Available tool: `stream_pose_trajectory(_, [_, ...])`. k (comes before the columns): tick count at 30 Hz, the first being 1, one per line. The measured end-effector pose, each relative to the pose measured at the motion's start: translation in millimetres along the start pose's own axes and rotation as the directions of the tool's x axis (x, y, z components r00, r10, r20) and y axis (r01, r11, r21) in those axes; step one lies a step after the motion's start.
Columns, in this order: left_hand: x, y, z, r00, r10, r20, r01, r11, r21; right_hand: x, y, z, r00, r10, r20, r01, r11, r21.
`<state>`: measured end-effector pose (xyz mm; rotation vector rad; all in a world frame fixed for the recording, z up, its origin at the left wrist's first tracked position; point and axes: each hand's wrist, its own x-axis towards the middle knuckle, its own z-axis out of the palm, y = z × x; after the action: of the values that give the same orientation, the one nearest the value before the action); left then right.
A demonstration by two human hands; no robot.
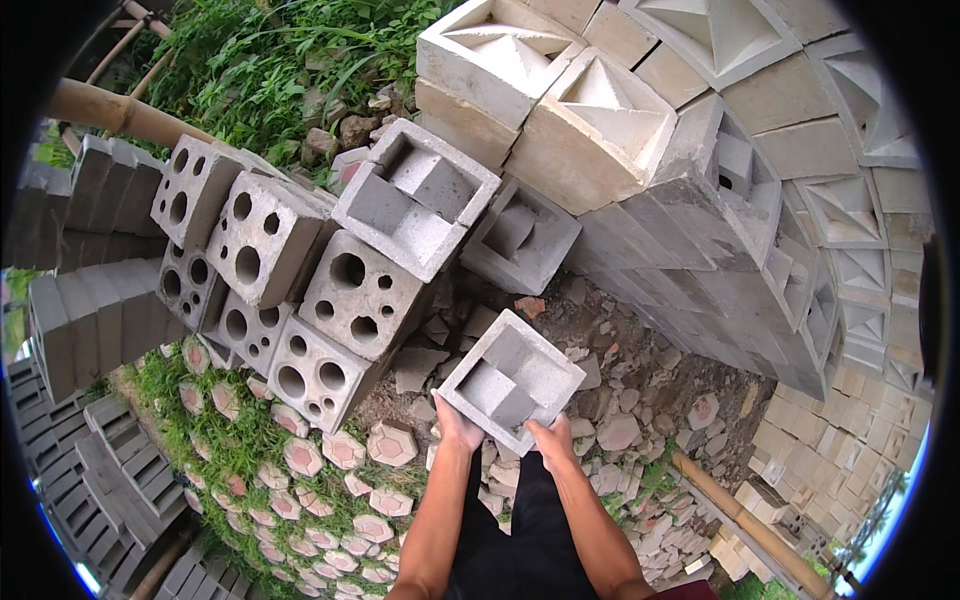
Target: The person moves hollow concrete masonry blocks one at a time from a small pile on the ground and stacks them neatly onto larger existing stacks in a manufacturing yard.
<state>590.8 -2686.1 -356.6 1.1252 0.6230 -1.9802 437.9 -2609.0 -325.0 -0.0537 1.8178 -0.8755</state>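
A square grey concrete block [512, 381] with a stepped, recessed face is held in front of my legs, face up and turned at an angle. My left hand [458, 424] grips its left corner from below. At its near right side my right hand [550, 439] has the thumb over the rim, with the other fingers mostly hidden beneath. A similar recessed block [417, 198] rests on top of the stack of blocks with round holes [348, 292]. Another recessed block [521, 237] sits lower, between that stack and the wall of blocks on the right.
Stacked patterned blocks [690, 240] rise on the right. Broken stone rubble [625, 425] covers the ground around my legs. Hexagonal pavers [304, 457] lie in grass at the left. Bamboo poles run at upper left [125, 110] and lower right [750, 522]. Plants [260, 70] grow behind.
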Motion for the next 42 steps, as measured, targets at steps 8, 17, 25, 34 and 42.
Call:
stream_pose_trajectory(8, [56, -9, 89, 0.988, 0.083, -0.134, -0.101, 0.986, -0.135, 89, -71, -9, 0.996, -0.067, 0.059, 0.072, 0.994, -0.085])
stream_pose_trajectory(17, [145, 5, 174, 0.989, 0.136, -0.057, -0.145, 0.968, -0.205, 193, -169, 16, 0.972, -0.176, 0.155, 0.199, 0.968, -0.151])
stream_pose_trajectory(25, [187, 10, 184, 0.968, 0.239, -0.078, -0.250, 0.951, -0.182, 239, -180, 26, 0.957, -0.202, 0.210, 0.227, 0.968, -0.105])
stream_pose_trajectory(34, [196, 5, 198, 0.923, 0.317, -0.220, -0.355, 0.920, -0.165, 241, -181, 26, 0.962, -0.216, 0.170, 0.245, 0.954, -0.173])
stream_pose_trajectory(42, [194, 12, 224, 0.908, 0.392, -0.148, -0.396, 0.918, 0.002, 242, -180, 27, 0.963, -0.241, 0.124, 0.233, 0.970, 0.075])
